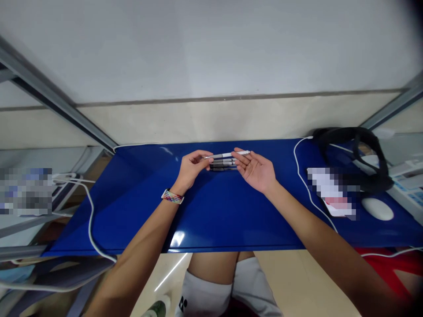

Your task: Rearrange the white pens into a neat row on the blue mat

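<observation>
A white-and-clear pen (226,155) is held level above the blue table by both my hands. My left hand (193,166) pinches its left end between thumb and fingers. My right hand (256,172) is turned palm up, its fingers around the white right end of the pen. Just below that pen, several more pens (224,165), grey and dark, lie side by side on the table, partly covered by my fingertips. A multicoloured woven band (172,196) circles my left wrist.
The blue table (211,211) meets a wall at the back. At right are a black strap-like headset (355,136), a partly blurred phone (333,198), a white mouse (377,208) and a white cable (299,169). Another white cable (90,211) hangs at left.
</observation>
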The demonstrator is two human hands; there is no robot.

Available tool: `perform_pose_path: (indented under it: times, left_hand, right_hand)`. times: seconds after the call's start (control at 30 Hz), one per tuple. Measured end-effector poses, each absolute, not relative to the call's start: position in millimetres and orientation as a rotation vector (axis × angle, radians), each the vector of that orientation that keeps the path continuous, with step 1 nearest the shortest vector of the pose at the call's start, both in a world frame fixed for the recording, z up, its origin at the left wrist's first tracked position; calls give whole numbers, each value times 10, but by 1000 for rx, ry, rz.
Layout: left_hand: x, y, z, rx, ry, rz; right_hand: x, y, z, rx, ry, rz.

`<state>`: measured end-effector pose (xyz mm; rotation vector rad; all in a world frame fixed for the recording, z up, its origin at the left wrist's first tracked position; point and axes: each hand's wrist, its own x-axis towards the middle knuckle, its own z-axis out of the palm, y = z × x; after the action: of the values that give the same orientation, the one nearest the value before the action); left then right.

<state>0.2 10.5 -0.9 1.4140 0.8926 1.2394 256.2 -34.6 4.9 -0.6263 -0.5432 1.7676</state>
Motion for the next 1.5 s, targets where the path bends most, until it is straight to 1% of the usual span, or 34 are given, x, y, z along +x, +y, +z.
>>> perform_pose_path:
  times: [0.2, 0.4, 0.7, 0.93, 1.5]
  left_hand:
    - [6, 94, -8, 1398, 891, 1232]
    - [14, 100, -10, 1361, 889, 1262]
    - [14, 89, -12, 1386, 899, 1261]
    - [16, 88, -25, 1381, 872, 1253]
    - [20, 89, -4, 1417, 899, 1265]
  right_hand:
    - [2606, -319, 28, -658, -519, 1750]
    - [2624, -326, 46, -594, -529, 1793]
    - [2592, -309, 7, -562, -442, 1755]
    - [2608, -321, 30, -631, -422, 1738]
    - [2564, -330, 63, -646, -420, 1697]
